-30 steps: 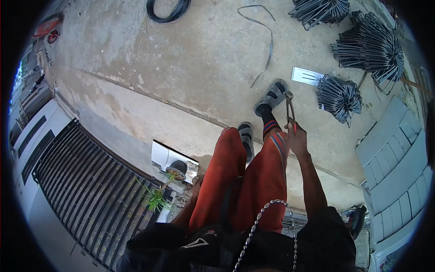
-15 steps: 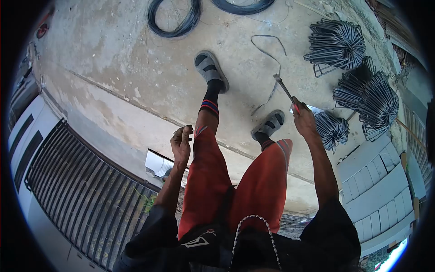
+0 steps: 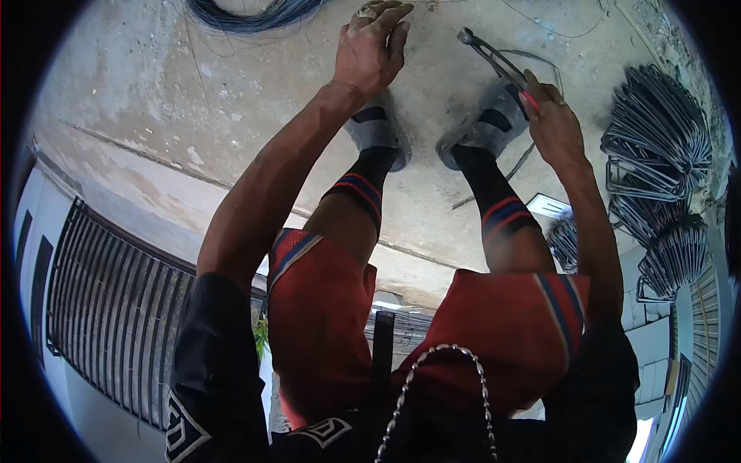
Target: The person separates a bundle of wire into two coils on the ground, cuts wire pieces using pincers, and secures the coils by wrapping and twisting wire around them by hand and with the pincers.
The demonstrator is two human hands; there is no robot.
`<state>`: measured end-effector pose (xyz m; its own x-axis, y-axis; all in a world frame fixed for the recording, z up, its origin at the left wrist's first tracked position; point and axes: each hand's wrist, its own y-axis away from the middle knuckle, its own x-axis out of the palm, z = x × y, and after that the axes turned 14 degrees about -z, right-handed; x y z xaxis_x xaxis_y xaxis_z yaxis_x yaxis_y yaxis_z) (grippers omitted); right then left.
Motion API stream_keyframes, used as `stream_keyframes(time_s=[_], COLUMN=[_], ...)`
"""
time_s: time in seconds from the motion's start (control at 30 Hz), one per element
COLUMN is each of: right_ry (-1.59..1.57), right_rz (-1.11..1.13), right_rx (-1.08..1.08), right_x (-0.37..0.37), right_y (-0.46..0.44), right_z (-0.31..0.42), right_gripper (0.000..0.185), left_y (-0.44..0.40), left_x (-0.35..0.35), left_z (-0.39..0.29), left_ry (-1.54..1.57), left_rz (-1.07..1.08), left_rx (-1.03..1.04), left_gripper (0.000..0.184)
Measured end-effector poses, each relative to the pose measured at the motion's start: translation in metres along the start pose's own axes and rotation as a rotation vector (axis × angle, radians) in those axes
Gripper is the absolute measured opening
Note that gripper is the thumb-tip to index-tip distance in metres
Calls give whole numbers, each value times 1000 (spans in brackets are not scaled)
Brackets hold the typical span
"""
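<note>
My right hand is closed around the red grips of long metal pincers, whose head points forward and left above the floor. A thin dark strip lies on the concrete behind and beside the pincers. My left hand reaches out in front of my left foot, fingers stretched forward and thumb apart, with a ring on one finger. Nothing shows in it. Nearest to that hand is a coil of dark wire at the top left, apart from the fingers.
Bundles of bent steel bar stirrups are piled along the right side. A white sheet with markings lies near the smaller bundle. My grey sandals stand on the concrete floor. A barred metal grille is at the left.
My left hand has moved from beside my knee to out ahead, and its fingers have opened. My right foot has come forward level with the left. The pincers remain in my right hand.
</note>
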<state>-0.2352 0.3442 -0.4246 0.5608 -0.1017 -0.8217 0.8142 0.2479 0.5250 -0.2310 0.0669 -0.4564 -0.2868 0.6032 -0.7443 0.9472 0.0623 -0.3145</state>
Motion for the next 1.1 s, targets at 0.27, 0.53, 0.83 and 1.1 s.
stream_keyframes(time_s=[0.27,0.53,0.83,1.1], right_ry=[183,193,217,263], right_rz=[-23,-150,-233,-383], right_rx=[-201,-295,-310,-490], right_x=[35,64,68,55], right_y=[-52,-76,-80,-89], right_z=[-23,-23,-19,-17], right_gripper=[53,65,60,44], left_y=[46,40,38,38], left_x=[86,83,88,86], left_z=[72,84,96,96], left_ry=[64,253,383,416], left_rz=[106,70,103,125], left_rx=[-92,-96,-88,-118], left_gripper=[21,14,9,11])
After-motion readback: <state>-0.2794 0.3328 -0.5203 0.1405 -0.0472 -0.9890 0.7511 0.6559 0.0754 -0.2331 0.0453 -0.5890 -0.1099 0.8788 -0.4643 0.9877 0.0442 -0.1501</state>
